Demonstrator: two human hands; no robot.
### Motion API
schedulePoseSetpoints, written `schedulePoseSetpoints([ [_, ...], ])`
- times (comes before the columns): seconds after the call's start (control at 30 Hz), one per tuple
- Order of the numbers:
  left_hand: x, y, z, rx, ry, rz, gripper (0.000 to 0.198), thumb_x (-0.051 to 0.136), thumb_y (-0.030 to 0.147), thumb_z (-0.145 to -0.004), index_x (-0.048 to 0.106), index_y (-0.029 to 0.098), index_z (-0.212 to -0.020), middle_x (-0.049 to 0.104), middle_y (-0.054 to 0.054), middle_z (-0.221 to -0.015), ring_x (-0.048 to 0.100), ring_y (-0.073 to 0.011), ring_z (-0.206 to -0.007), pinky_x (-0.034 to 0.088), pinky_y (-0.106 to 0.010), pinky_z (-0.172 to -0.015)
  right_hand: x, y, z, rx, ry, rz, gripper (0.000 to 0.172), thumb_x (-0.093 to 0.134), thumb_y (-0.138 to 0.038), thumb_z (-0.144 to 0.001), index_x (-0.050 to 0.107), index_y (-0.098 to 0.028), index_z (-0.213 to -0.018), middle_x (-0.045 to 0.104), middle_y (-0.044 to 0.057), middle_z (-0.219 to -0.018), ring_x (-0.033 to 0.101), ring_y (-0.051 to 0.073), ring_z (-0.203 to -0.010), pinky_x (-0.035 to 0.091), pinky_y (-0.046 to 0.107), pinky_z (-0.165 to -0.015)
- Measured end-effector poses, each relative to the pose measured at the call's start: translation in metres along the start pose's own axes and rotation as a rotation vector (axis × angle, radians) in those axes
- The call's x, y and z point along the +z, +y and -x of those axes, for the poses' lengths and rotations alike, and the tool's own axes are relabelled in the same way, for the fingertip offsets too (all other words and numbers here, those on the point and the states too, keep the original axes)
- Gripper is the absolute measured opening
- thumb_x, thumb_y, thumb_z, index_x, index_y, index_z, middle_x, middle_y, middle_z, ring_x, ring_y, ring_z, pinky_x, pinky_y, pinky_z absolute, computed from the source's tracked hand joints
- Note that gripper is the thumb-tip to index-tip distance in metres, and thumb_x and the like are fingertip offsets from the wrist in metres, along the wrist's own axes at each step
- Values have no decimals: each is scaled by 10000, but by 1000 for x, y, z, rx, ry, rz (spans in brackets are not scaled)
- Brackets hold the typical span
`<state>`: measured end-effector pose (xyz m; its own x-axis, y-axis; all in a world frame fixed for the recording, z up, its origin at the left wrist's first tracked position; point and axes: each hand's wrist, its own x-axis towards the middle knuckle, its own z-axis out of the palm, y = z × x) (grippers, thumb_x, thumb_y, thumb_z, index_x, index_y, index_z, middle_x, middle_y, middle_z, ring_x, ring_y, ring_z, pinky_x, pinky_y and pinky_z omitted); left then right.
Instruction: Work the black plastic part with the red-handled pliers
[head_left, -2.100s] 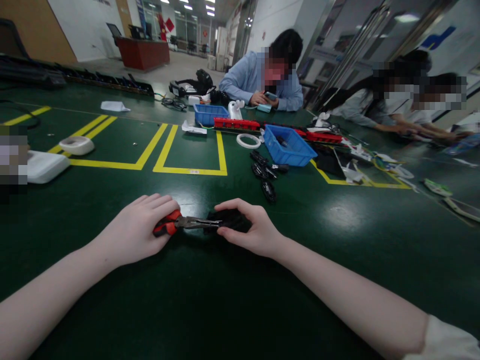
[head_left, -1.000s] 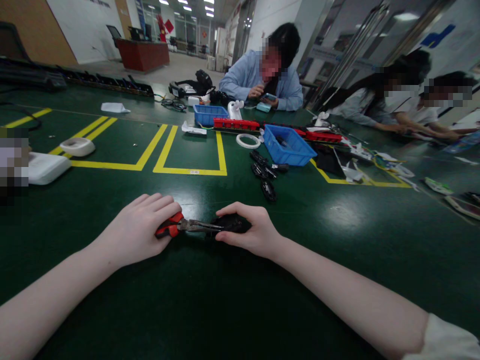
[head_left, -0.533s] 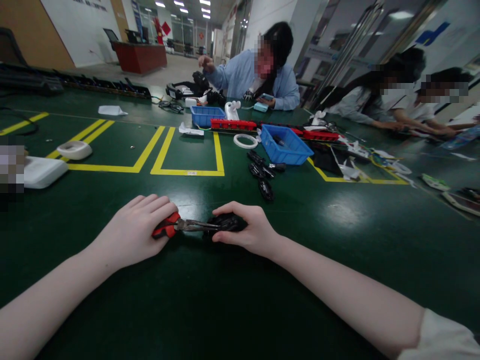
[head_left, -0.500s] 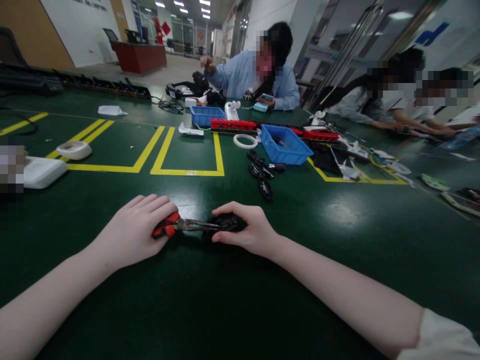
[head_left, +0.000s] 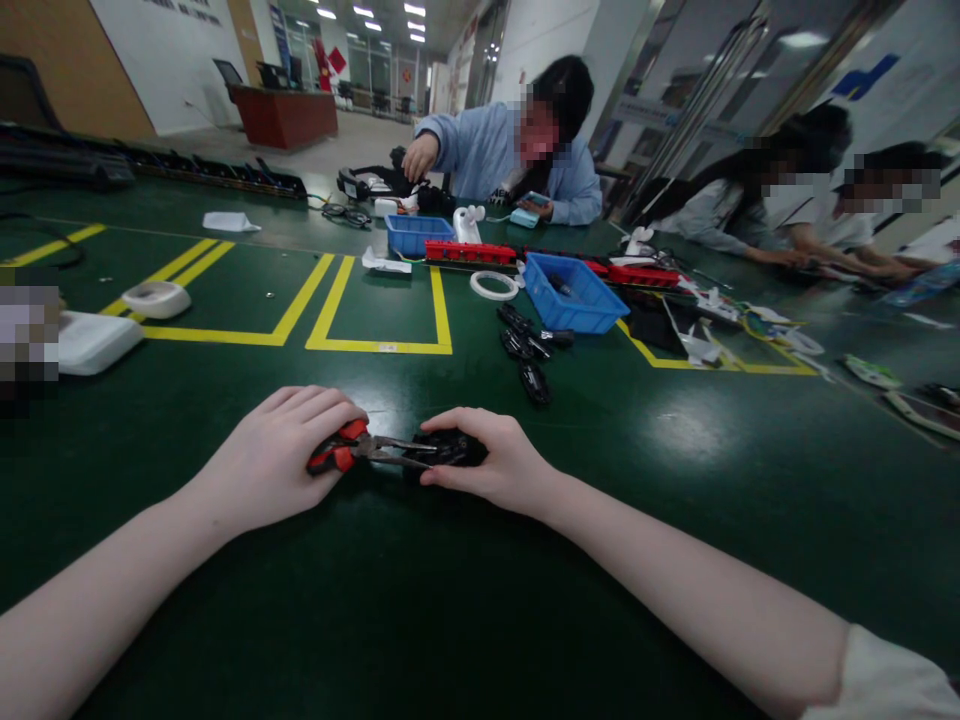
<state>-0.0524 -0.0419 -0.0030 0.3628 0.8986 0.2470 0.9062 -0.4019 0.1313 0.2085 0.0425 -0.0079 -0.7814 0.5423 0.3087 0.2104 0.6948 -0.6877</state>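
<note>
My left hand (head_left: 289, 455) is closed around the red and black handles of a pair of long-nose pliers (head_left: 369, 448). The jaws point right and are parted, their tips at a small black part (head_left: 454, 447). That black part is gripped between the thumb and fingers of my right hand (head_left: 499, 455), just above or on the green tabletop; its exact kind is unclear. Several similar black parts (head_left: 534, 380) lie farther up the table, beside a blue bin (head_left: 576, 305).
A white ring (head_left: 493, 286) and a second blue bin (head_left: 420, 240) lie beyond, near red strips (head_left: 469, 252). At left are a tape roll (head_left: 156, 298) and a white object (head_left: 97, 342). A person in a blue sleeve (head_left: 472, 140) sits opposite; others sit at right.
The pliers' jaws have spread wider at the black part, and the handles are farther apart. The person opposite has lowered a hand towards the black gear on the table.
</note>
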Motion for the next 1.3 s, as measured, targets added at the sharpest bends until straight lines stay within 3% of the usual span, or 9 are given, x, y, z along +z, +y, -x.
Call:
schedulePoseSetpoints([
  [0.23,3,-1,-1,-4,32,49,345,552,224,-799,635,192,-1133,674,-96,-1145,608,-307,-1098,465,-489,-959,1,0,-2,-70,-51,150,374,754,-391,-819,660,-166,-1103,718,82,-1049,643,225,-966,509,383,-852],
  [0.47,5,6,-1,-66,166,215,321,570,223,-791,625,210,-1107,680,-74,-1113,606,-296,-1072,442,-490,-963,2,0,1,-239,34,205,404,727,-376,-844,610,-166,-1169,676,117,-1185,622,237,-1078,510,406,-904],
  [0.6,2,22,-4,-203,209,545,224,541,250,-885,603,207,-1096,659,-60,-1082,610,-262,-1012,466,-435,-905,1,-6,2,-284,93,219,449,735,-370,-838,582,-179,-1214,663,121,-1203,618,242,-1109,520,409,-916],
  [0.7,-1,36,-7,-270,323,857,200,510,324,-959,601,192,-1079,647,-62,-1066,605,-249,-1011,474,-397,-877,3,-15,4,-295,114,227,509,734,-350,-840,537,-194,-1282,643,121,-1241,608,250,-1140,527,413,-930],
  [0.8,-4,52,-9,-187,405,1092,222,543,361,-965,594,202,-1111,646,-55,-1041,591,-241,-1065,462,-380,-938,9,-27,7,-292,126,212,607,738,-397,-829,482,-209,-1345,606,130,-1277,601,270,-1157,536,419,-934],
  [0.97,-8,80,-11,-56,491,1355,244,541,355,-981,585,223,-1182,586,-60,-1248,540,-218,-1219,411,-353,-1076,20,-46,7,-237,206,161,751,780,-348,-771,392,-229,-1404,542,134,-1325,560,302,-1206,533,444,-959],
  [1.07,-8,96,-10,-75,435,1444,369,552,389,-976,499,260,-1318,470,-61,-1421,447,-239,-1332,364,-379,-1135,25,-61,7,-167,197,56,792,793,-252,-708,381,-245,-1384,571,93,-1250,608,274,-1099,561,403,-896],
  [1.17,-7,103,-11,-119,301,1476,591,588,421,-947,327,269,-1455,402,-101,-1460,447,-280,-1316,404,-434,-1098,24,-72,8,-75,174,7,767,765,-153,-651,412,-262,-1324,582,53,-1162,641,222,-954,586,327,-770],
  [1.3,-10,95,-20,-41,227,1246,594,531,414,-965,283,225,-1472,364,-137,-1484,378,-299,-1373,339,-486,-1141,10,-72,9,-9,125,40,759,741,-97,-605,444,-258,-1284,573,48,-1134,636,208,-924,593,296,-723],
])
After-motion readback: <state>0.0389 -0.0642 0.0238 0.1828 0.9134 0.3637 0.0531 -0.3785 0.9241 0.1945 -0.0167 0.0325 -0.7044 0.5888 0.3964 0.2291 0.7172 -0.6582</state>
